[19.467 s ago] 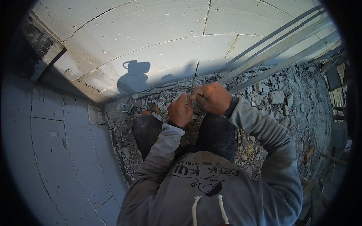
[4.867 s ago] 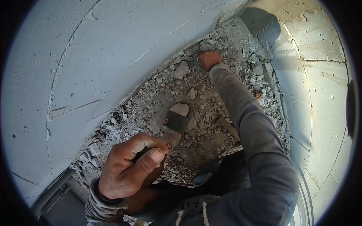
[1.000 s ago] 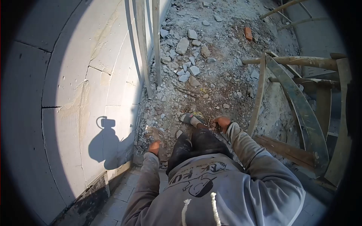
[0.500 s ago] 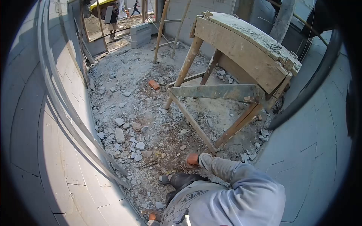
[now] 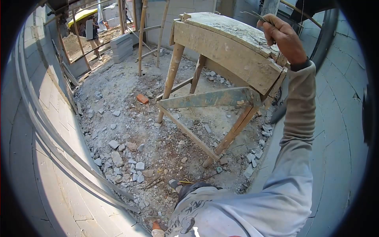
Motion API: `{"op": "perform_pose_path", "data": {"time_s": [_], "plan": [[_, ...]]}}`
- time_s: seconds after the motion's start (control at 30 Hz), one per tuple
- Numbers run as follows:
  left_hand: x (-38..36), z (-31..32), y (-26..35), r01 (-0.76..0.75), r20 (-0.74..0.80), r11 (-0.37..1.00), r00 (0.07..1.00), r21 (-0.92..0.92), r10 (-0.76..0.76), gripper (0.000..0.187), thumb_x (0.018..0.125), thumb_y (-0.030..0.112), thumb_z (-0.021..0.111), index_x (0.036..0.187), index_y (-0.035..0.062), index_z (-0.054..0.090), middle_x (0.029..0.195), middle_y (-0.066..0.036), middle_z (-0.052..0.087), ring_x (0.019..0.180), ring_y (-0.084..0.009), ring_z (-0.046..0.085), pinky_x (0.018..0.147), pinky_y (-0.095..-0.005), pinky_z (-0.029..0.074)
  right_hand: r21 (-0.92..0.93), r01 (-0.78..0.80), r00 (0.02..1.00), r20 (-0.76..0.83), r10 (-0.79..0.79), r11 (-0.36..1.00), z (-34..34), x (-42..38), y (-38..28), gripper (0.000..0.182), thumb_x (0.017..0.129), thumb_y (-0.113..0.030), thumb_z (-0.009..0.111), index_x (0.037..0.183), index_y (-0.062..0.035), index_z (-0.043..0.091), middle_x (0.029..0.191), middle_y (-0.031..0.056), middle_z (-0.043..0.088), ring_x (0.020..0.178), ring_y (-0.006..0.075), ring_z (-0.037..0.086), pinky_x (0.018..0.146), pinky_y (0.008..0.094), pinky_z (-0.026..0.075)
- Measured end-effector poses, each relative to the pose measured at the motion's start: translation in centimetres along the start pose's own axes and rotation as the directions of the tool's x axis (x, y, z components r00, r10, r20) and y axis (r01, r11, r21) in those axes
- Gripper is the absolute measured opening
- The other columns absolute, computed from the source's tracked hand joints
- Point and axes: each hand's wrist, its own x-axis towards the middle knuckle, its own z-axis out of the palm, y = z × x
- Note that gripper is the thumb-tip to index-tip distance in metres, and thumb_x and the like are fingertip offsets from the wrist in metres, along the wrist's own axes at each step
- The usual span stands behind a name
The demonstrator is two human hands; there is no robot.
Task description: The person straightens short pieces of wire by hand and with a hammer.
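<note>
My right hand [image 5: 283, 38] is raised at the right end of a wooden work platform [image 5: 225, 47]. Its fingers are closed on thin metal wires [image 5: 254, 16], whose ends stick out to the left over the platform's dusty top. Low in the view, my left hand [image 5: 156, 225] shows only in part beside my body, and its fingers cannot be made out. A thin, long-handled tool [image 5: 219, 170] with a dark head lies on the ground near my foot.
Bare block walls [image 5: 51, 158] rise on both sides. Curved long strips [image 5: 59, 132] lean along the left one. Rubble [image 5: 117, 158] and a red brick [image 5: 142, 98] litter the ground. Stacked blocks [image 5: 122, 48] stand farther back, and a person [image 5: 94, 35] carries a block outside.
My right hand has risen from near the ground to the platform's right end, with wires now visible in it. The view has shifted, and the long-handled tool now shows on the ground.
</note>
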Motion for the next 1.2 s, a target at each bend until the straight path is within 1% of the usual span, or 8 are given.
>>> {"op": "perform_pose_path", "data": {"time_s": [0.17,0.33,0.6,0.73,0.8,0.93,1.1,1.2], "plan": [[7.5,-3.9,5.0,0.042,0.038,0.976,0.999,-0.213,-0.035,0.023,0.083,0.021,0.048,0.082,-0.0002,0.059,0.074,-0.017,0.060,0.068,-0.0299,0.059,0.060,-0.0367,0.046,-0.305,-0.474,0.877,-0.079,0.475,0.826,-6.9,7.0,10.7,0.016,0.091,-0.017,0.049,0.096,-0.0044,0.058,0.062,0.0007,0.049,0.053,0.0120,0.045,0.050,0.0277,0.038],[16.6,-6.0,11.7,0.120,0.094,0.902,0.992,-0.415,-0.088,0.023,0.082,0.021,0.049,0.077,0.0003,0.059,0.069,-0.016,0.059,0.065,-0.0283,0.058,0.058,-0.0357,0.045,-0.680,-0.399,0.852,-0.028,0.522,0.614,-6.7,6.7,12.8,0.021,0.089,-0.019,0.055,0.099,-0.0022,0.062,0.087,0.0085,0.064,0.080,0.0210,0.059,0.071,0.0335,0.046],[24.5,-5.7,33.5,0.278,0.124,0.723,0.958,-0.632,-0.259,0.025,0.080,0.022,0.047,0.067,0.0026,0.057,0.061,-0.010,0.055,0.055,-0.0229,0.052,0.054,-0.0308,0.041,-0.471,-0.190,0.966,-0.248,0.077,0.861,-6.1,2.8,8.3,0.029,0.091,-0.024,0.054,0.108,-0.0013,0.060,0.097,0.0097,0.063,0.094,0.0191,0.058,0.085,0.0313,0.044],[25.0,-5.7,48.0,-0.068,0.035,0.927,0.996,-0.370,0.087,0.028,0.083,0.018,0.049,0.075,-0.0030,0.065,0.063,-0.009,0.062,0.058,-0.0154,0.057,0.056,-0.0314,0.043,-0.226,0.006,0.906,-0.410,-0.101,0.974,3.2,-2.2,1.9,0.023,0.091,-0.018,0.055,0.104,-0.0003,0.062,0.089,0.0087,0.064,0.081,0.0136,0.059,0.076,0.0245,0.046],[24.8,-5.5,55.3,-0.379,0.055,0.905,0.917,-0.192,0.395,0.030,0.083,0.022,0.049,0.074,-0.0024,0.065,0.064,-0.006,0.061,0.058,-0.0142,0.055,0.057,-0.0286,0.041,-0.049,0.075,0.938,-0.336,-0.088,0.996,9.5,-4.6,0.5,0.021,0.090,-0.017,0.057,0.102,0.0007,0.061,0.086,0.0083,0.063,0.075,0.0120,0.058,0.071,0.0243,0.046],[21.6,-4.7,68.1,-0.503,0.153,0.829,0.824,-0.243,0.545,0.022,0.084,0.023,0.054,0.081,0.0025,0.060,0.067,-0.001,0.055,0.058,-0.0106,0.048,0.055,-0.0259,0.038,0.377,-0.407,0.913,0.124,0.390,0.832,25.5,-6.5,3.9,0.040,0.088,-0.026,0.061,0.108,0.0072,0.053,0.088,0.0148,0.063,0.080,0.0170,0.061,0.069,0.0285,0.048],[22.8,-3.9,72.6,-0.509,0.412,0.793,0.678,-0.335,0.608,0.023,0.082,0.024,0.055,0.086,0.0019,0.059,0.070,-0.001,0.055,0.060,-0.0106,0.048,0.056,-0.0255,0.038,0.640,-0.626,0.720,0.256,0.645,0.445,37.2,-6.3,6.4,0.052,0.087,-0.035,0.061,0.115,0.0071,0.049,0.105,0.0159,0.060,0.091,0.0214,0.060,0.077,0.0288,0.048],[25.1,-5.3,72.5,-0.279,0.573,0.875,0.669,-0.397,0.473,0.025,0.081,0.025,0.056,0.087,0.0013,0.060,0.074,-0.002,0.058,0.065,-0.0109,0.052,0.060,-0.0246,0.040,0.479,-0.663,0.728,0.232,0.645,0.576,40.3,-7.3,8.6,0.048,0.087,-0.035,0.059,0.111,0.0058,0.051,0.101,0.0136,0.061,0.091,0.0197,0.060,0.076,0.0276,0.048]]}}
